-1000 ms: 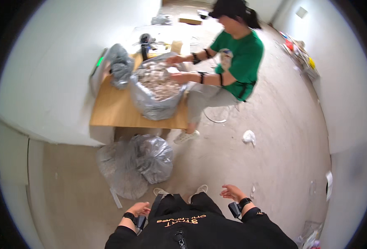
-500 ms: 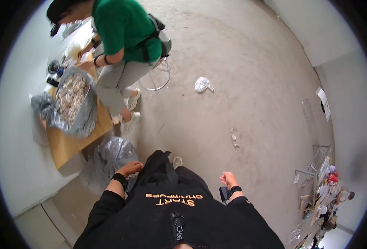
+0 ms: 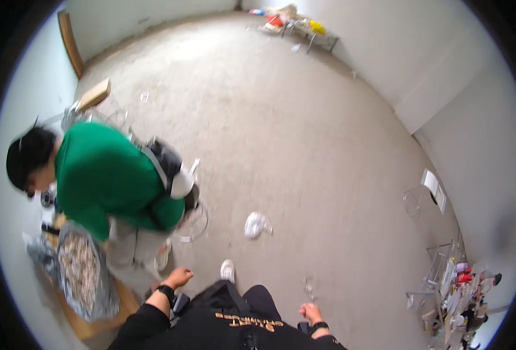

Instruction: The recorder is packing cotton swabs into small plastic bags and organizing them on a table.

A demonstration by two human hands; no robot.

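Observation:
My left hand (image 3: 179, 277) hangs low in front of me, its fingers loosely curled with nothing showing in them. It is nearest to the seated person in a green shirt (image 3: 109, 175) and a wooden table (image 3: 118, 306). On that table stands an opened grey plastic bag (image 3: 103, 297), filled with many small pale brownish pieces. My right hand (image 3: 311, 312) is held low at my other side, fingers curled in and no object visible in it. Both wrists wear dark bands. The other person's hands are hidden behind their body.
A white crumpled bundle (image 3: 258, 225) lies on the concrete floor ahead, with small scraps (image 3: 309, 286) nearer me. A cardboard box (image 3: 95, 93) is beyond the person. Cluttered racks stand at the right (image 3: 459, 291) and far back (image 3: 310, 29).
The view has tilted up and I have stepped forward, so the far room now shows. The seated person leans lower over the table. My hands remain low and apart.

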